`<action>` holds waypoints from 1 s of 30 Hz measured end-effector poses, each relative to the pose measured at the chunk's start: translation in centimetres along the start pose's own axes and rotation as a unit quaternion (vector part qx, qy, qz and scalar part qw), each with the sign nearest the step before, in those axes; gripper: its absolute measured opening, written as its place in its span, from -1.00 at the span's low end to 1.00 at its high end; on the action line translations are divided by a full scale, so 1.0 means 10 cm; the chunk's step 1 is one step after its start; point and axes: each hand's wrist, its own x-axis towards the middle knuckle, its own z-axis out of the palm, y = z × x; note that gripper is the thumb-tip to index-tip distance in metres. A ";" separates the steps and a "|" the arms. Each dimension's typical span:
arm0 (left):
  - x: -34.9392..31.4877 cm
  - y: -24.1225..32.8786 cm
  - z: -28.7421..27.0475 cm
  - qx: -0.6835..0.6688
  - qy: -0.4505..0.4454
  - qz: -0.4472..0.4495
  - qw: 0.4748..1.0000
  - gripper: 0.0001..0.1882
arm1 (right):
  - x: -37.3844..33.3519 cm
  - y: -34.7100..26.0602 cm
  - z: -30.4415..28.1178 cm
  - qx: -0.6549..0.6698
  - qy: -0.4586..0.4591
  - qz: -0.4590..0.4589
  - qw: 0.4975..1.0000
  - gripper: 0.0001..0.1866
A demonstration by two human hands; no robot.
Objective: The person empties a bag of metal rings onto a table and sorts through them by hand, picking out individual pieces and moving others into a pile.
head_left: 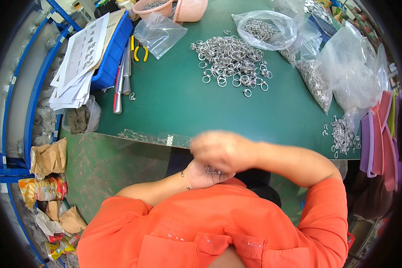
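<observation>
Close to my body, at the table's front edge, my left hand [198,176] is turned palm up and cupped. Small silver metal pieces [212,169] lie in its palm; their exact shape is too small to make out. My right hand [220,150] is just above the palm, partly covering it. Motion smears its fingers, so I cannot see whether it holds a piece. Farther off on the green table [165,96] is a heap of silver rings [232,58]. A smaller pile of silver metal parts [342,136] lies near the right table corner.
Clear bags of metal parts [315,80] line the table's right side. Back left are yellow-handled pliers [140,52], metal rods [127,73], a blue bin [114,58] with papers [80,53], and pink baskets [190,10]. Blue shelving [31,120] stands left; purple and pink strips [379,138] hang right.
</observation>
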 end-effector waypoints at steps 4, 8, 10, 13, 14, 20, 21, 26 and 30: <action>0.16 -0.03 -0.08 -0.331 -0.011 -0.071 0.941 -0.57 | 0.41 0.68 -0.49 -0.325 -0.001 0.069 0.943 -0.69; 0.17 0.02 -0.08 -0.309 0.028 -0.076 0.947 -0.55 | 0.19 0.83 -0.75 -0.336 -0.017 0.141 0.931 -0.70; 0.23 0.05 -0.08 -0.306 0.026 -0.081 0.948 -0.54 | -0.04 0.54 -0.88 -0.272 -0.045 0.182 0.944 -0.71; 0.39 0.06 -0.03 -0.316 0.025 -0.090 0.944 -0.53 | -0.43 0.38 -1.00 -0.252 0.061 0.227 0.939 -0.71; 0.44 0.04 0.01 -0.324 0.037 -0.093 0.941 -0.53 | -0.53 0.35 -1.00 -0.257 0.119 0.237 0.929 -0.71; 0.67 -0.02 0.13 -0.285 0.044 -0.134 0.948 -0.53 | -0.79 -0.11 -0.83 -0.089 0.136 0.354 0.921 -0.76; 0.67 -0.03 0.11 -0.294 0.033 -0.140 0.945 -0.53 | -0.85 -0.17 -0.84 -0.060 0.170 0.362 0.915 -0.77; 0.68 -0.06 0.08 -0.316 0.016 -0.145 0.938 -0.50 | -1.24 -0.27 -1.02 -0.068 0.342 0.427 0.834 -0.82; 0.69 -0.06 0.10 -0.289 0.023 -0.146 0.946 -0.52 | -1.10 -0.37 -0.95 -0.120 0.229 0.404 0.877 -0.71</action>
